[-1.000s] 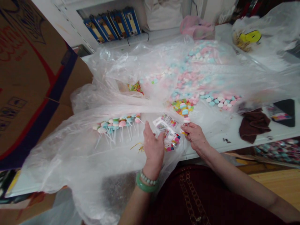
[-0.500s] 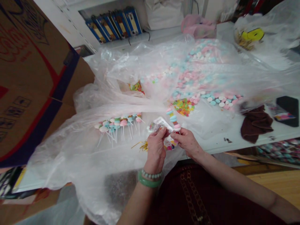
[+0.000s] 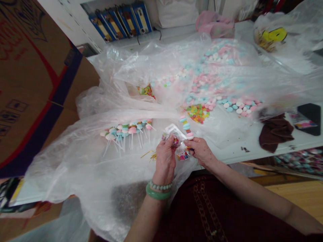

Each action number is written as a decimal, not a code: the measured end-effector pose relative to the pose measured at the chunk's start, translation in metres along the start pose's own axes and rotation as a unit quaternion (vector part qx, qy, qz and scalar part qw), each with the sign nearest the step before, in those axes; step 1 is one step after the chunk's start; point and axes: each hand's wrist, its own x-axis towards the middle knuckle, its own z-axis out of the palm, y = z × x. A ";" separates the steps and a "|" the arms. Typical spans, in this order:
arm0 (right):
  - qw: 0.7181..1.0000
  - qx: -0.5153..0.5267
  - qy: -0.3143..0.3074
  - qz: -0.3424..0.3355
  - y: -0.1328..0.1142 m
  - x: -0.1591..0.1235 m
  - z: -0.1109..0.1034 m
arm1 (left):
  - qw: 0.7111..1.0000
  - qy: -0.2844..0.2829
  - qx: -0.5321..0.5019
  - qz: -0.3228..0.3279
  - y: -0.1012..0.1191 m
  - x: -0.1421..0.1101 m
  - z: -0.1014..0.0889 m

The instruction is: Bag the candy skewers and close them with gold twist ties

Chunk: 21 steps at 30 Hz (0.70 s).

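Note:
In front of my body, my left hand [image 3: 165, 156] is closed around a clear plastic bag [image 3: 176, 139] with small multicoloured spots. My right hand [image 3: 200, 152] pinches that bag's right side between thumb and fingers. Just beyond the right hand is a marshmallow skewer [image 3: 186, 126] of pink, blue and yellow pieces; whether the hand touches it I cannot tell. A brightly printed packet [image 3: 182, 155] shows below the hands. Gold twist ties [image 3: 152, 155] lie to the left of my left hand. Finished marshmallow sticks [image 3: 126, 130] with white stems lie in a row farther left.
Loose pastel marshmallows [image 3: 236, 107] spill from a big clear plastic sheet [image 3: 121, 80]. Gummy candies [image 3: 198, 113] are heaped beyond the hands. At the right are a brown cloth [image 3: 275, 132] and a black tray [image 3: 311, 117]. A large cardboard box [image 3: 37, 84] stands left.
My left hand has turned slightly and shifted a little left and down. The clear bag between both hands is spread more openly, with its spotted side showing more.

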 end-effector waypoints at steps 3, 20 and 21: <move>0.999 0.000 -0.037 -0.018 -0.003 0.001 0.001 | 1.000 0.010 -0.004 0.019 0.001 0.000 0.002; 0.948 -0.262 0.064 -0.171 0.000 0.008 -0.005 | 0.990 0.033 -0.022 -0.138 -0.006 -0.010 0.003; 0.942 -0.276 0.058 -0.183 -0.001 0.007 -0.005 | 0.987 0.046 -0.043 -0.145 -0.004 -0.007 0.003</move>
